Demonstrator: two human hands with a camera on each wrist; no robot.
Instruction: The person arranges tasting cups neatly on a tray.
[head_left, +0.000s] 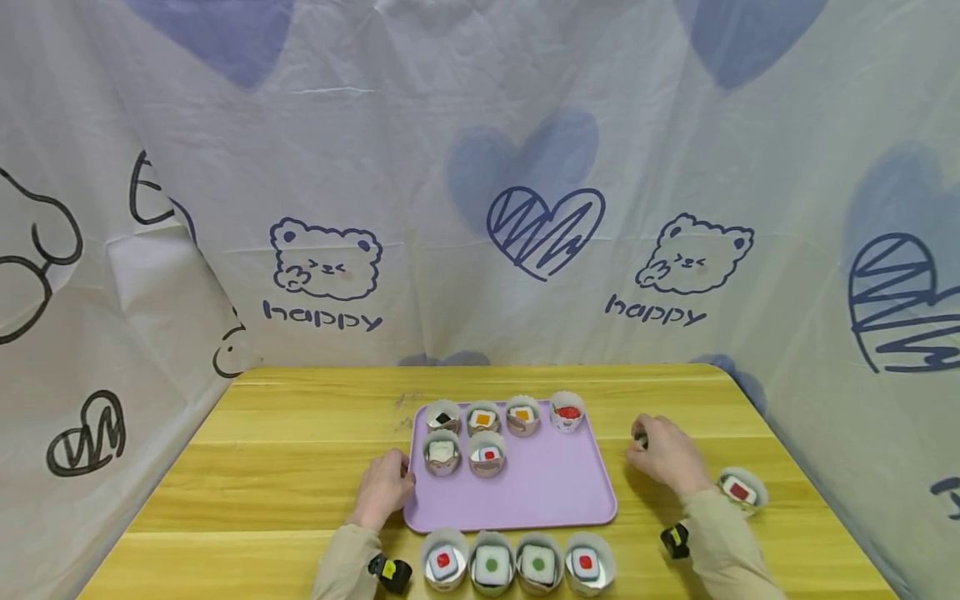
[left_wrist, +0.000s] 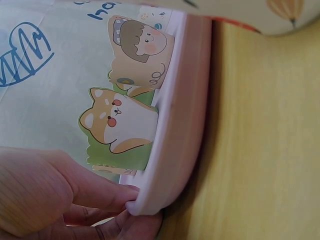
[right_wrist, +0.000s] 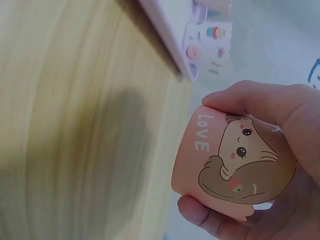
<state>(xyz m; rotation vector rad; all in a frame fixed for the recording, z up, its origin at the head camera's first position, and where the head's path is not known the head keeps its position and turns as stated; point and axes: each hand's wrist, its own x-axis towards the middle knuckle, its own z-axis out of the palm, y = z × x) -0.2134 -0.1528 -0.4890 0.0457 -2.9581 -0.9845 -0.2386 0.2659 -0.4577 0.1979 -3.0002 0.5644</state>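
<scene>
My left hand [head_left: 384, 487] pinches the left rim of a lilac tray [head_left: 547, 496]; in the left wrist view its thumb and fingers close on the tray's edge [left_wrist: 175, 150]. Right of the tray, my right hand [head_left: 670, 454] grips a pink paper cake cup [right_wrist: 200, 165] printed with a girl's face and "LOVE". The right wrist view shows the cup tilted above the wood; its contents are hidden. Several paper cups with small cake-like pieces stand on the tray, including one with red on top [head_left: 567, 413] at back right and one with a white piece [head_left: 442, 452] at left.
A row of several cups, one with a green-dotted white piece [head_left: 492, 566], stands along the tray's near side. Another cup with a dark red-topped piece [head_left: 741, 490] stands beside my right forearm. A printed curtain [head_left: 435, 275] hangs behind the wooden table [head_left: 247, 483].
</scene>
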